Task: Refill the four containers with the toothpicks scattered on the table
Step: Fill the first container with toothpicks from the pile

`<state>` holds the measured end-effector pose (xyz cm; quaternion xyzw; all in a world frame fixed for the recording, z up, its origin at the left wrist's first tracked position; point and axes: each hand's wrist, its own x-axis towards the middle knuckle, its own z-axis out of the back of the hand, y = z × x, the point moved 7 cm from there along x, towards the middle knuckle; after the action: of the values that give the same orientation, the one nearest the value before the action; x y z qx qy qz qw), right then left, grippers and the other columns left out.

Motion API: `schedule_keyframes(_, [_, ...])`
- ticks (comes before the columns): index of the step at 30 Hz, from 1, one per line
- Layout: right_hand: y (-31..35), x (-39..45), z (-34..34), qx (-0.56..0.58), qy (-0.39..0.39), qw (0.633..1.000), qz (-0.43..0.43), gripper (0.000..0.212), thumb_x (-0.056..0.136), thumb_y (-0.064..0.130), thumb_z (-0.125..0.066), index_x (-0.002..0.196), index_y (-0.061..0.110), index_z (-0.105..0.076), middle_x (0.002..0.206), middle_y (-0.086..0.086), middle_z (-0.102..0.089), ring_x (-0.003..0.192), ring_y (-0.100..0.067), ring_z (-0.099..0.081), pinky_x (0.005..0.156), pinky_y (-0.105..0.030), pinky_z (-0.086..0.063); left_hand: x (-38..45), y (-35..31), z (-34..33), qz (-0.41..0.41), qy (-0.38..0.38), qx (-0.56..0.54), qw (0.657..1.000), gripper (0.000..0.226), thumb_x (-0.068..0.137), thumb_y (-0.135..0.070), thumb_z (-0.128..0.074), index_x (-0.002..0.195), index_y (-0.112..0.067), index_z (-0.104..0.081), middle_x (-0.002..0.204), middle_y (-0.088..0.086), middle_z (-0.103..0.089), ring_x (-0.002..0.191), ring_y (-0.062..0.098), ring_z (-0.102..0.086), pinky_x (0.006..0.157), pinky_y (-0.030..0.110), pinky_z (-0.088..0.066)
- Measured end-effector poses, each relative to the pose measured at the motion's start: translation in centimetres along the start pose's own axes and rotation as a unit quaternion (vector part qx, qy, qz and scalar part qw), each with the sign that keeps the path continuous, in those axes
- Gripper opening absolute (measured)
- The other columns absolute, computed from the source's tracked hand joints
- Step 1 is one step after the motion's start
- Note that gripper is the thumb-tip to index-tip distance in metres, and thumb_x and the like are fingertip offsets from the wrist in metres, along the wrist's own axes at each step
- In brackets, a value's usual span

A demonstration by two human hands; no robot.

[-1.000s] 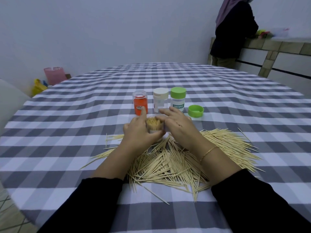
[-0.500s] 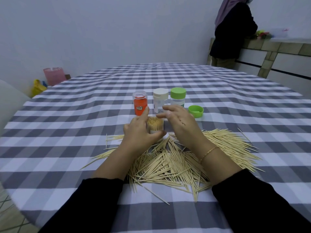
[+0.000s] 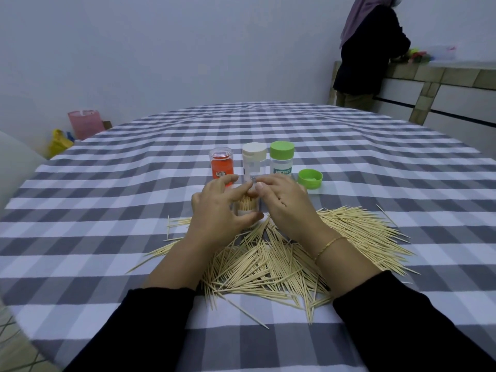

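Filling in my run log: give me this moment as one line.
left hand: holds clear jar | right hand: fingers at jar mouth | toothpicks: mostly on table | loose green cap: off

The left hand (image 3: 217, 210) and right hand (image 3: 284, 202) hide most of the open container (image 3: 248, 209), so its base and rim cannot be seen. Toothpicks (image 3: 268, 261) just behind that container sit under both wrists. The white container (image 3: 253, 162) label is too blurry to read.
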<state>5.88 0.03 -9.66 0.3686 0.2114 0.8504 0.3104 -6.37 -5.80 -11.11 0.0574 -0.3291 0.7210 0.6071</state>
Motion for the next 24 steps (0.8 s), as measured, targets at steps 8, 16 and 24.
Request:
schedule_keyframes(8, [-3.5, 0.3, 2.4, -0.162, -0.091, 0.971, -0.147, 0.042, 0.093, 0.031, -0.04, 0.133, 0.022, -0.05, 0.145, -0.003, -0.039, 0.136, -0.019, -0.026, 0.105, -0.044, -0.023, 0.0, -0.5, 0.4, -0.02, -0.001, 0.039, 0.999, 0.065, 0.077, -0.055, -0.07, 0.137, -0.039, -0.05, 0.147, -0.007, -0.04, 0.135, 0.016, -0.029, 0.102, 0.038, -0.018])
schedule_keyframes(16, [-7.6, -0.2, 3.0, -0.29, -0.01, 0.918, -0.27, 0.045, 0.093, 0.043, -0.039, 0.136, 0.03, -0.042, 0.15, -0.01, -0.027, 0.139, -0.028, -0.016, 0.106, -0.056, -0.016, 0.0, -0.9, 0.3, -0.039, 0.008, 0.001, 0.999, 0.052, 0.081, -0.047, -0.07, 0.131, -0.039, -0.056, 0.147, -0.006, -0.042, 0.136, 0.018, -0.029, 0.105, 0.042, -0.018])
schedule_keyframes(24, [-5.6, 0.2, 4.0, -0.27, -0.067, 0.936, -0.217, 0.021, 0.094, 0.036, -0.049, 0.108, 0.029, -0.063, 0.123, 0.004, -0.052, 0.121, -0.019, -0.039, 0.103, -0.047, -0.02, -0.2, 0.3, -0.1, 0.053, 0.061, -0.075, 0.994, 0.103, 0.076, -0.051, -0.073, 0.153, -0.035, -0.008, 0.14, -0.012, -0.044, 0.131, 0.012, -0.035, 0.094, 0.03, -0.014])
